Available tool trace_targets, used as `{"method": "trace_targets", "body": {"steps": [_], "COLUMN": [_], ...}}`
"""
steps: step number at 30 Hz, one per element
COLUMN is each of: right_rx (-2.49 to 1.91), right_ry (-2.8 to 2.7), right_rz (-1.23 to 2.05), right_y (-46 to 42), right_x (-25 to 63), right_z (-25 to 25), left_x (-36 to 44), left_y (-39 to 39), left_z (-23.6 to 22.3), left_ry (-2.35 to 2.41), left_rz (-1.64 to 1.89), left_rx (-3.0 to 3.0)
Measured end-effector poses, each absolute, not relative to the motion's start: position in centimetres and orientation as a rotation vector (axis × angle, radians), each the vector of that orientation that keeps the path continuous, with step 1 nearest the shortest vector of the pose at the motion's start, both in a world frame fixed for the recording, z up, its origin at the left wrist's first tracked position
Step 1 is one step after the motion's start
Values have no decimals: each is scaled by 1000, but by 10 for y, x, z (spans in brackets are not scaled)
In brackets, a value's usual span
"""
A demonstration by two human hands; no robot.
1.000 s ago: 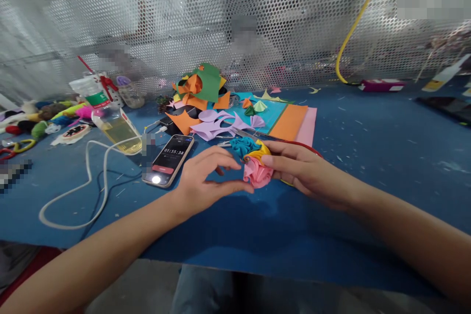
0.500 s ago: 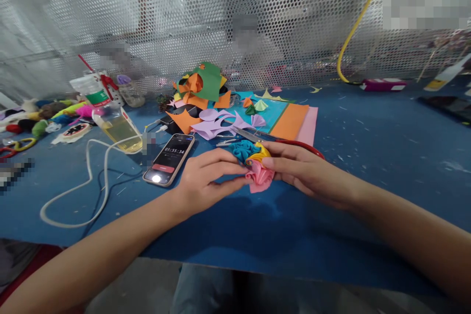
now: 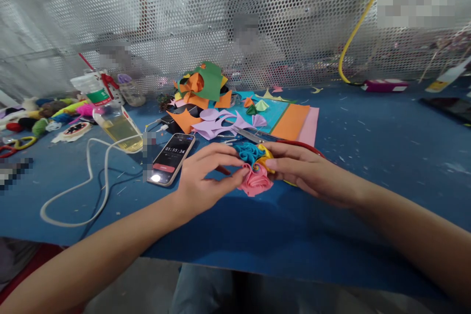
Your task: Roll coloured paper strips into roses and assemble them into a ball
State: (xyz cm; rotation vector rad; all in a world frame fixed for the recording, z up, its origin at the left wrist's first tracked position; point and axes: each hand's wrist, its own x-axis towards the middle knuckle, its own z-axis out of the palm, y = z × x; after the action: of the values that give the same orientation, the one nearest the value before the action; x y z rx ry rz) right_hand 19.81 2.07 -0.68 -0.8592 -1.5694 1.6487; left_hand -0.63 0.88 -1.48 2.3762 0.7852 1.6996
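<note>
Between my two hands is a paper flower (image 3: 256, 181) of ruffled, curled pieces in pink, blue and yellow, held a little above the table. My left hand (image 3: 208, 171) pinches its left side, thumb on the pink part and fingers by the blue. From the right, my right hand (image 3: 298, 167) grips the yellow edge, its thumb on top and the other fingers behind. Scissors (image 3: 253, 135) with red handles lie just beyond, partly covered by my right hand. The flower's underside is hidden.
A phone (image 3: 172, 159) showing a timer lies left of my left hand, near a white cable (image 3: 106, 191) and a bottle of yellowish liquid (image 3: 123, 130). Paper scraps (image 3: 217, 125), small folded paper cones (image 3: 261, 105) and coloured sheets (image 3: 294, 120) lie behind. A perforated metal screen (image 3: 294, 24) stands at the back.
The flower has turned and opened toward me, showing more of the pink part and the curled centre. My left thumb has moved up onto the pink ruffles.
</note>
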Motion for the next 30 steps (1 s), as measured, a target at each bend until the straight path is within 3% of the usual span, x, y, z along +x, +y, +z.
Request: {"method": "trace_targets", "body": {"steps": [24,27,30], "right_rx": [-948,-1043,-1104], "right_ry": [-1798,-1938,-2007], "right_rz": [1643,1416,828], "right_y": [19,18,16], "right_x": [193,191,188], "right_z": [-3,-6,-11], "left_x": [-7,-7,-6], "left_y": [10,10,10], "left_z": [-16,-15,-14], "left_ry": [798,847,938], "left_rz": [1409,1386,1301], "left_rx": [2395,2399,2434]}}
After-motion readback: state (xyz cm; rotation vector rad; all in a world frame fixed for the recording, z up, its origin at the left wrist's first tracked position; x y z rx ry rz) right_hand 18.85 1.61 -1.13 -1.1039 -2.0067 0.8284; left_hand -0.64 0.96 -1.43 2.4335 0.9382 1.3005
